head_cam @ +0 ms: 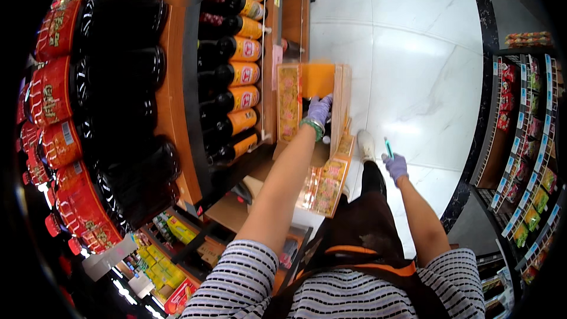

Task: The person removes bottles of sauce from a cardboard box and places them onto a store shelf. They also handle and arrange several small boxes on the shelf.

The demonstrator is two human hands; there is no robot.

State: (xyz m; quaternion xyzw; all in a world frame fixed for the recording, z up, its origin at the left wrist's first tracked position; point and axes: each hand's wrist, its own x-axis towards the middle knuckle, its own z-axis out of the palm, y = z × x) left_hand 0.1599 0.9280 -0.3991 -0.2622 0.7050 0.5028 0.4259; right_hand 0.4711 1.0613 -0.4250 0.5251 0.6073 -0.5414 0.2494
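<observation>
My left hand [319, 108], in a purple glove with a green bead bracelet at the wrist, reaches into an open carton [289, 102] with a gold and red printed flap. An orange piece [320, 79], blurred, lies just beyond its fingers; whether they grip it or something else inside is unclear. Dark bottles with a white cap partly show beside the hand in the carton. My right hand [396, 167], also gloved in purple, holds a teal box cutter [389, 148] out over the floor, apart from the carton.
Rows of dark bottles with orange labels [246, 74] stand on the wooden shelf at left, behind a thin rail. Large red-labelled jugs [49, 97] are farther left. Pale floor tiles [412, 75] lie ahead, with my shoe [366, 145] near the carton. Wire racks with packets [507, 97] stand at right.
</observation>
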